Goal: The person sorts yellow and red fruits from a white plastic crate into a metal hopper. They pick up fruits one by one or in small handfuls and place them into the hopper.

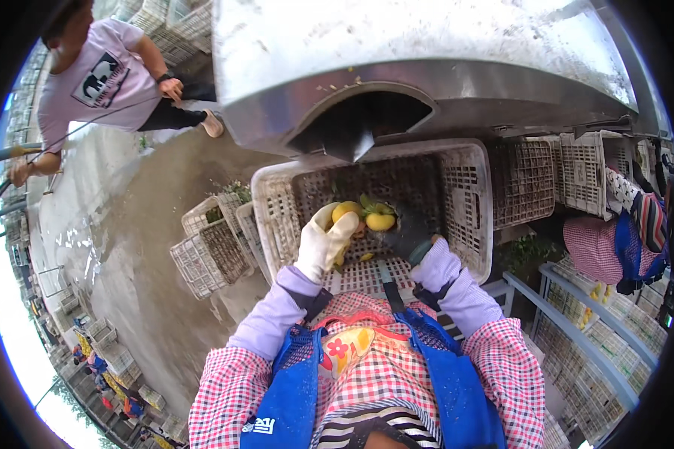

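My left hand [327, 238], in a white glove, is closed around a yellow citrus fruit [346, 211] over a plastic crate [468, 224]. My right hand [409, 231], in a dark glove, is beside a second yellow fruit [380, 218] with green leaves; whether it grips that fruit cannot be made out against the dark crate. More yellow pieces lie low in the crate, partly hidden by my left hand. The crate stands below the dark opening [365, 120] of a metal machine.
Smaller crates [213, 252] stand at left on the wet floor [146, 224]. A person [104, 78] in a light shirt holds a thin cord at upper left. Blue metal rails [584, 331] run at right, with another person [618, 241] and more crates beyond.
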{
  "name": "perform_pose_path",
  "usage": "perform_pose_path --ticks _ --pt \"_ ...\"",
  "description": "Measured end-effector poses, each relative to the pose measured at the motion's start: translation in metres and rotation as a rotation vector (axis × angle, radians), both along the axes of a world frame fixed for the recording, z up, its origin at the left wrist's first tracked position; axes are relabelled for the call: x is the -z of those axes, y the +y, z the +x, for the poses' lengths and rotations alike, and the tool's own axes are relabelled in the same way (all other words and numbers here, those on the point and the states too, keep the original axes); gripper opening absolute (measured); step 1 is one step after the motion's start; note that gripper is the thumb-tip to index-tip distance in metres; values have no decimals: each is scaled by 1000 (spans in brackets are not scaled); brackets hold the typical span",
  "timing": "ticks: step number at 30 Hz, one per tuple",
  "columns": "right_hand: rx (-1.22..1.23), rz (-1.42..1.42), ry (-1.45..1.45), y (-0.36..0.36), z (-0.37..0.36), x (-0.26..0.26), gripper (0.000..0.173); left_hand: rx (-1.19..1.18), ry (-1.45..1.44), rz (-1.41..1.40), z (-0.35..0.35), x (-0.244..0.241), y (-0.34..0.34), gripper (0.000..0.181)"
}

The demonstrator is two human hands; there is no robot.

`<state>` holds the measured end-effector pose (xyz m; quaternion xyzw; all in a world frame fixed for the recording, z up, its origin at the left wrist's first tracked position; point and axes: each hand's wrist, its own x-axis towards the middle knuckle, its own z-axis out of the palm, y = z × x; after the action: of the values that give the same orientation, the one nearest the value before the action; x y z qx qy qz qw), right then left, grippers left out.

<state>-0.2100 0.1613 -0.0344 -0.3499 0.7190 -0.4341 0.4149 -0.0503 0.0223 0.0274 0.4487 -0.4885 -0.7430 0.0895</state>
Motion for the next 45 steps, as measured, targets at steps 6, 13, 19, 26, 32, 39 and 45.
perform_pose_path --ticks 6,13,19,26,32,39,45 --pt "151 -178 30 -45 19 -123 66 -127 108 -168 -1 -67 -30 39" --pt "222 -339 967 -116 -1 -147 63 -217 172 -123 13 -116 -57 45" --pt "306 -152 800 -170 -24 -85 52 -153 325 45 27 -94 -52 53" --pt "123 -268 691 -161 -36 -124 67 -186 648 675 31 -74 -60 65" --pt "90 -372 613 -98 27 -172 87 79 997 794 7 -65 -59 66" --pt "63 -368 512 -81 19 -183 82 109 624 57 1 -100 -53 86" --pt "247 -420 726 -106 4 -148 68 -54 583 251 -5 -89 -57 63"
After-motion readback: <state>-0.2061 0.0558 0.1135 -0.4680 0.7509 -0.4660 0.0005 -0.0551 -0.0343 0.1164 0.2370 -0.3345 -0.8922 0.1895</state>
